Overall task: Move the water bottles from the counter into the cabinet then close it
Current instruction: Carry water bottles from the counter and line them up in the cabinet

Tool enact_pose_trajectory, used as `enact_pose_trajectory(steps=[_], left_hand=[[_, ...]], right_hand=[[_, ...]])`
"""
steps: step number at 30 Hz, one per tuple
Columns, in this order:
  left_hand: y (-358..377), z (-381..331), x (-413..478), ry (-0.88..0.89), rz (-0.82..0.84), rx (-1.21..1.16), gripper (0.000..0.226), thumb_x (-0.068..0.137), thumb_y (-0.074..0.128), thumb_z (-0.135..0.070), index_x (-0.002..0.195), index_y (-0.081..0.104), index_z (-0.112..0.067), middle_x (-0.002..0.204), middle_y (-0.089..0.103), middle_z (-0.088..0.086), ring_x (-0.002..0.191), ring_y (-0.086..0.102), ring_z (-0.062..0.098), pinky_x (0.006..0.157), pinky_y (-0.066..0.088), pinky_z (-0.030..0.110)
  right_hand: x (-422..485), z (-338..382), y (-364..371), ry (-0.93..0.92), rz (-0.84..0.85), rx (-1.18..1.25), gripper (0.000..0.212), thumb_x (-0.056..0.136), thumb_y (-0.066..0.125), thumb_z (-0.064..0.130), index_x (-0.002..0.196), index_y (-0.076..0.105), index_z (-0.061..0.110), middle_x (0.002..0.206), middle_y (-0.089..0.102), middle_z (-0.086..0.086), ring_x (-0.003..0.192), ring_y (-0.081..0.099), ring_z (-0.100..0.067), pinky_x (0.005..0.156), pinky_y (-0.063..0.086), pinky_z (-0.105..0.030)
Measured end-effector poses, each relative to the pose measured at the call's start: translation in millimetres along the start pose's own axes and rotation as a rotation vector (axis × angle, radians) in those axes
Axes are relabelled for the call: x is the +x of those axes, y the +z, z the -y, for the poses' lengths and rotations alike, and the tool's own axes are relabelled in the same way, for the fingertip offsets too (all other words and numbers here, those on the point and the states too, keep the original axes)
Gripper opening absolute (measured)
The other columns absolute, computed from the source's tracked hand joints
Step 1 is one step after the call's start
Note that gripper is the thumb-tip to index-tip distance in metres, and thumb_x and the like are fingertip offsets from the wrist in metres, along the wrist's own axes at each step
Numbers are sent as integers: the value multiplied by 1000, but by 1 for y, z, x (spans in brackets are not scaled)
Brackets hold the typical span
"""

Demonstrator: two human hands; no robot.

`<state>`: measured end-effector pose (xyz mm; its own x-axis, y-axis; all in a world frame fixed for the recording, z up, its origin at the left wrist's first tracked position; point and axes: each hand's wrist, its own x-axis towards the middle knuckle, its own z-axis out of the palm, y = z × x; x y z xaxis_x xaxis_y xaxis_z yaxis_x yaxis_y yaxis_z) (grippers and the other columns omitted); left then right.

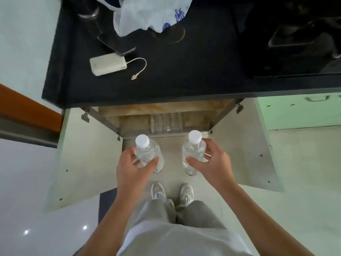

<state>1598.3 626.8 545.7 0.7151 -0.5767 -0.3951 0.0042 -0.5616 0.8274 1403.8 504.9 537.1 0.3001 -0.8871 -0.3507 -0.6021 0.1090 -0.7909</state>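
I look straight down past the black counter (166, 85) at the cabinet (140, 124) below it, with both doors swung wide. My left hand (132, 169) grips a clear water bottle (147, 152) with a white cap. A second clear, white-capped water bottle (192, 152) is held upright by my right hand (212, 163). Both bottles hang in front of the cabinet, above the floor. Several clear bottles (166, 122) stand inside on the cabinet floor, near its front edge.
The left door (86, 159) and right door (245, 150) flank my arms. On the counter lie a white power bank with cable (108, 66), a phone (118, 46), a plastic bag (147, 13) and a dark bag (295, 37). A green drawer unit (299, 111) stands to the right.
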Motion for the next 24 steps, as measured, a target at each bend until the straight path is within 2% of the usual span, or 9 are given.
enact_pose_trajectory(steps=[4,8,10,12,15,18,21,22,24], left_hand=[[27,48,35,-5,5,2,49,72,90,-25,112,61,-28,110,67,-15,95,65,-10,71,48,4],[64,113,91,-6,-4,27,55,69,91,-29,115,62,-30,115,69,-13,103,68,1,89,55,25],[84,146,122,-24,-17,16,54,68,92,-25,113,63,-30,113,71,-12,101,70,5,90,57,30],[105,178,153,-27,-25,-16,53,67,92,-21,110,64,-31,110,73,-11,98,72,7,87,58,28],[136,227,200,26,4,-3,53,69,92,-19,113,64,-29,111,73,-13,98,71,4,83,56,17],[168,277,249,87,13,40,52,70,91,-24,113,62,-31,115,72,-10,101,68,4,89,54,23],[196,320,292,130,26,75,51,71,90,-25,114,63,-25,110,70,-10,92,65,-8,75,48,4],[204,329,306,151,36,79,50,71,90,-25,114,64,-23,108,69,-12,90,64,-11,73,48,3],[216,339,332,198,58,91,49,72,90,-27,115,66,-24,104,69,-15,90,65,-9,75,52,11]], right_hand=[[39,-48,39,25,15,19,59,61,82,51,116,61,41,101,71,24,100,67,2,89,58,-38],[95,-107,90,68,8,53,55,62,84,48,112,64,40,98,72,25,96,68,2,89,58,-38],[125,-137,117,79,6,78,52,62,86,46,109,64,41,98,71,27,95,68,3,91,58,-37],[154,-165,145,65,2,92,49,66,88,42,108,64,42,99,71,28,94,67,4,92,57,-33],[200,-207,184,20,-16,84,47,69,88,41,109,64,39,100,71,24,94,67,2,92,56,-31],[244,-249,219,-17,-25,86,51,69,89,41,114,66,34,101,71,23,93,67,4,90,57,-29],[282,-289,245,-69,-40,84,52,70,88,38,117,67,30,103,72,21,94,67,4,90,57,-29],[294,-298,252,-89,-51,79,52,70,88,39,117,68,29,104,72,19,95,68,1,90,58,-31],[319,-309,262,-142,-70,44,54,70,88,41,118,68,29,106,72,16,95,69,-5,89,58,-34]])
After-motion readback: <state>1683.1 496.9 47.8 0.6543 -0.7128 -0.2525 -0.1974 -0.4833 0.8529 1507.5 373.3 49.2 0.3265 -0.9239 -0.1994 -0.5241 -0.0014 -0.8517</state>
